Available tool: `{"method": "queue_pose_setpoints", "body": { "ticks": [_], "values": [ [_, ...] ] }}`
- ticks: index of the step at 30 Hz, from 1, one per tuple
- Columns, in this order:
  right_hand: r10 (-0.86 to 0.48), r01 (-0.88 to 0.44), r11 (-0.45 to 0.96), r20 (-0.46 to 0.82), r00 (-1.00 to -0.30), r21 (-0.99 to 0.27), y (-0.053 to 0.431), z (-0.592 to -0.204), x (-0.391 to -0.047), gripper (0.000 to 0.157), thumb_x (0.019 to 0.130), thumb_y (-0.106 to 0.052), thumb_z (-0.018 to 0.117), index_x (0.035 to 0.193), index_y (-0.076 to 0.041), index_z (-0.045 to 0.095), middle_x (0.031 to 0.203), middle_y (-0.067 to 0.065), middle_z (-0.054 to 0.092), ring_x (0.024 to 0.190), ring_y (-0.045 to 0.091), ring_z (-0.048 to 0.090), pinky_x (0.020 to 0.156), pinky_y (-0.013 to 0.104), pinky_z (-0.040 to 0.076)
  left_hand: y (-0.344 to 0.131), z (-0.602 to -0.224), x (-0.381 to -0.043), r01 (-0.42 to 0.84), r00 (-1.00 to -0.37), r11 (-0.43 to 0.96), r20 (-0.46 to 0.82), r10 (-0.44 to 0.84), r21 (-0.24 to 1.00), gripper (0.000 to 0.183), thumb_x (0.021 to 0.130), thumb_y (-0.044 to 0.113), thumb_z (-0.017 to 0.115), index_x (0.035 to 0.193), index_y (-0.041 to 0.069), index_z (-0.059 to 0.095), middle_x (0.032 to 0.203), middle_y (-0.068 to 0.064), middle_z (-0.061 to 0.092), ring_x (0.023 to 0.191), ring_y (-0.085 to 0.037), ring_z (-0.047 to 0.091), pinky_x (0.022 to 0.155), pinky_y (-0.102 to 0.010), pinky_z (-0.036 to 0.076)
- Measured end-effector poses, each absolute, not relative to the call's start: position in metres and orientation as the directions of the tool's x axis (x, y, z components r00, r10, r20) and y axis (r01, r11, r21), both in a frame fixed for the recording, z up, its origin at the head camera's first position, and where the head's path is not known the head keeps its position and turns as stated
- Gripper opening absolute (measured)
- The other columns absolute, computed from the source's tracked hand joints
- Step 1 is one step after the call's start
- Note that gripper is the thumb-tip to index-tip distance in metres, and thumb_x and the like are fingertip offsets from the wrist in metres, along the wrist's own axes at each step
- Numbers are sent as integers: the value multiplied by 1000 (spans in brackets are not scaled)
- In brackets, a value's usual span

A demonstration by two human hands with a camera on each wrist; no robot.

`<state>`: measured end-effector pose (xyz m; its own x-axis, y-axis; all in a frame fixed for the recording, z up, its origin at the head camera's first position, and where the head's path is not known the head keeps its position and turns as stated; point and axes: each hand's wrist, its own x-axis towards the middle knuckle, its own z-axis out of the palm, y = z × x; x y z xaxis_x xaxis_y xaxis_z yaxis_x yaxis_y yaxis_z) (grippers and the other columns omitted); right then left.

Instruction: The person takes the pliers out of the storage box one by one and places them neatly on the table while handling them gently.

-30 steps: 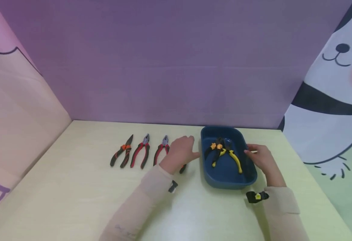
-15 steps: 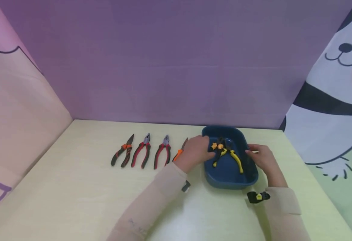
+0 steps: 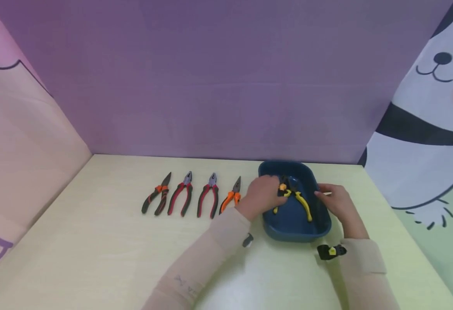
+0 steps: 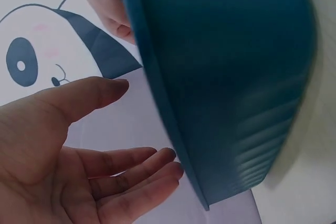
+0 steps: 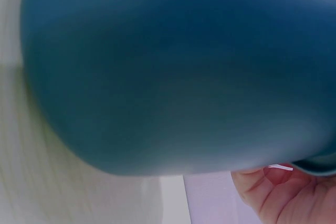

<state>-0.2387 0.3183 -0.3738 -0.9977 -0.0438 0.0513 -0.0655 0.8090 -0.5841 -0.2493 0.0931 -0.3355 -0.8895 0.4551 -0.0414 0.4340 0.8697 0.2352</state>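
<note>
In the head view, a dark blue plastic basin (image 3: pixel 294 234) stands at the table's right side. My left hand (image 3: pixel 263 193) is over its left rim; in the left wrist view the fingers (image 4: pixel 139 192) and thumb are spread, with nothing between them. My right hand (image 3: pixel 336 204) holds the basin's right rim, its thumb at the edge. Inside the basin lie yellow-handled pliers (image 3: pixel 304 206) and orange-and-black pliers (image 3: pixel 282 187), the latter partly hidden by my left hand. Orange-handled pliers (image 3: pixel 231 197) lie on the table just left of that hand, their lower handles partly covered.
Left of these, red-and-black pliers (image 3: pixel 212 193), a second red-and-black pair (image 3: pixel 187 187) and black-and-orange pliers (image 3: pixel 165 189) lie in a row on the pale table (image 3: pixel 94 241). A purple backdrop (image 3: pixel 210 86) rises behind the table's back edge.
My left hand has moved right, from over the orange-handled pliers to over the basin's left rim, uncovering most of those pliers. My right hand stays on the basin, which has not moved.
</note>
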Motion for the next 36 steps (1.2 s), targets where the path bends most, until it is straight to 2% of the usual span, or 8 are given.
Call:
{"method": "queue_pose_setpoints", "body": {
  "ticks": [6, 14, 21, 31, 36],
  "values": [
    [-40, -60, 813, 47, -998, -580, 320, -374, -238, 39, 94, -11, 53, 121, 16, 51, 114, 35, 57, 101, 49, 59, 83, 53, 49, 106, -341, -257, 409, -897, 878, -66, 437, 250, 34, 82, 46, 68, 73, 16, 56, 72, 5, 52, 65, -11, 49, 54, -25, 39],
    [-48, -81, 813, 72, -996, -576, 320, -371, -237, 38, 94, -10, 55, 119, 17, 52, 110, 35, 59, 97, 49, 60, 80, 52, 50, 118, -350, -268, 413, -891, 879, -97, 444, 237, 40, 83, 45, 68, 59, 18, 50, 61, 7, 49, 60, -10, 50, 52, -24, 38],
    [-46, -77, 802, 67, -997, -593, 319, -371, -238, 38, 94, -11, 55, 119, 17, 52, 112, 35, 59, 97, 48, 60, 81, 52, 49, 126, -355, -272, 367, -897, 903, -171, 408, 224, 31, 84, 44, 68, 67, 19, 58, 70, 7, 55, 67, -10, 52, 59, -25, 41],
    [-28, -53, 806, 52, -998, -589, 318, -374, -238, 37, 93, -10, 54, 121, 14, 53, 114, 33, 59, 99, 47, 61, 82, 52, 49, 132, -361, -276, 356, -912, 919, -150, 381, 168, 23, 82, 43, 69, 77, 21, 68, 89, 8, 67, 76, -9, 58, 69, -25, 48],
    [-25, -49, 802, 47, -999, -596, 317, -373, -239, 38, 94, -11, 54, 121, 15, 52, 114, 34, 58, 98, 47, 61, 81, 51, 50, 136, -368, -279, 332, -925, 936, -151, 347, 120, 22, 83, 44, 67, 82, 22, 70, 96, 9, 69, 83, -9, 61, 69, -25, 48]
  ]
}}
